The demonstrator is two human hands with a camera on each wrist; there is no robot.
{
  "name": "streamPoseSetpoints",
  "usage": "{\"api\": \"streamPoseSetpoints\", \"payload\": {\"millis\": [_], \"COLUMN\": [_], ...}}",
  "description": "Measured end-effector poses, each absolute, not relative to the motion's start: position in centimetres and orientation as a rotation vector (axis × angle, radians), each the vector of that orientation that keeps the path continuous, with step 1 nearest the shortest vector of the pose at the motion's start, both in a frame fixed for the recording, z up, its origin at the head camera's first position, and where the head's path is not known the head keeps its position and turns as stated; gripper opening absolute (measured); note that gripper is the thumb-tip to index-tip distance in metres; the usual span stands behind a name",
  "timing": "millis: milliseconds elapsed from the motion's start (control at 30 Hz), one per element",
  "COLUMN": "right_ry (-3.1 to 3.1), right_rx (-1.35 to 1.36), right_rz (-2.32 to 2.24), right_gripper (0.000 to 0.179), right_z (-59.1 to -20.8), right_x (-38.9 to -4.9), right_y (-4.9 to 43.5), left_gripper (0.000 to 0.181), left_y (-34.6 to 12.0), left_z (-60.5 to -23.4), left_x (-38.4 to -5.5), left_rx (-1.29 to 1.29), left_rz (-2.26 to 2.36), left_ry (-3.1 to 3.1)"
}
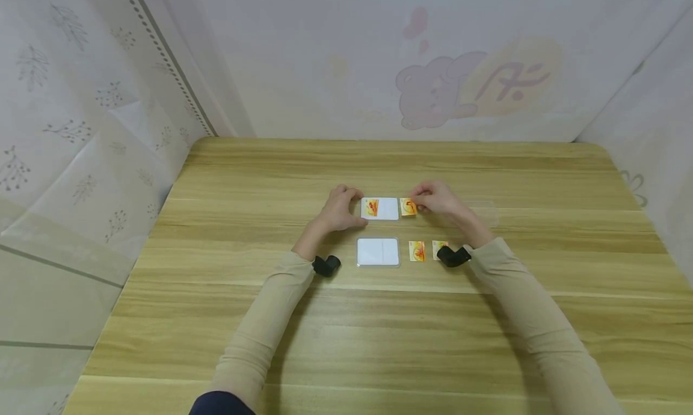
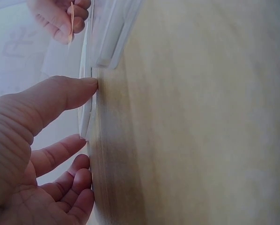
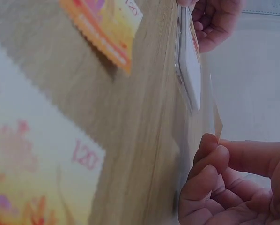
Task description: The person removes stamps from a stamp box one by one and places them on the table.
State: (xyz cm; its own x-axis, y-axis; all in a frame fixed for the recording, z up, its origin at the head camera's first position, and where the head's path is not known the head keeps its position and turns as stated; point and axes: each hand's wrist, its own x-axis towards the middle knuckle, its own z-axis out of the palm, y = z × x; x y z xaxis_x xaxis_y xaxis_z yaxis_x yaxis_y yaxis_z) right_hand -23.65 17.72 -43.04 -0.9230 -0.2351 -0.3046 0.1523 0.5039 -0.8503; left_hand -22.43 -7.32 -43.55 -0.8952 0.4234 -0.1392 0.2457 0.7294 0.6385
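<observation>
My left hand [image 1: 340, 209] holds a flat white stamp case [image 1: 387, 209] by its left end, the thumb at the near edge and a fingertip at the far corner. One orange-yellow stamp [image 1: 371, 207] lies on the left half of that case. Just beyond the case's right end, my right hand [image 1: 437, 197] pinches a second stamp [image 1: 408, 207] between thumb and fingertips. In the right wrist view this pinched stamp [image 3: 217, 119] appears edge-on, raised above the table. The left wrist view has the thumb [image 2: 77, 91] against the case's side.
Nearer to me lies another white case [image 1: 378, 252] with a clear rim. Right of it are a loose stamp [image 1: 416, 251] and another stamp [image 1: 438, 245] partly covered by the right wrist camera [image 1: 453, 257]. A clear plastic cover [image 1: 484, 213] lies beyond the right wrist.
</observation>
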Motion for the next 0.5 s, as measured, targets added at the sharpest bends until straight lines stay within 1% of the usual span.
{"api": "streamPoseSetpoints", "payload": {"millis": [267, 500], "right_ry": [2.375, 2.367], "right_rx": [-0.064, 0.024], "right_rz": [-1.395, -1.368], "right_gripper": [0.021, 0.021], "right_z": [-42.8, -42.3], "right_x": [-23.5, -23.3], "right_y": [18.6, 19.5], "left_gripper": [0.061, 0.062], "left_y": [-7.3, -7.4], "left_z": [-43.6, -43.5], "left_x": [-22.5, -22.4], "left_rx": [0.518, 0.524], "left_rz": [0.927, 0.937], "left_ry": [2.648, 2.646]}}
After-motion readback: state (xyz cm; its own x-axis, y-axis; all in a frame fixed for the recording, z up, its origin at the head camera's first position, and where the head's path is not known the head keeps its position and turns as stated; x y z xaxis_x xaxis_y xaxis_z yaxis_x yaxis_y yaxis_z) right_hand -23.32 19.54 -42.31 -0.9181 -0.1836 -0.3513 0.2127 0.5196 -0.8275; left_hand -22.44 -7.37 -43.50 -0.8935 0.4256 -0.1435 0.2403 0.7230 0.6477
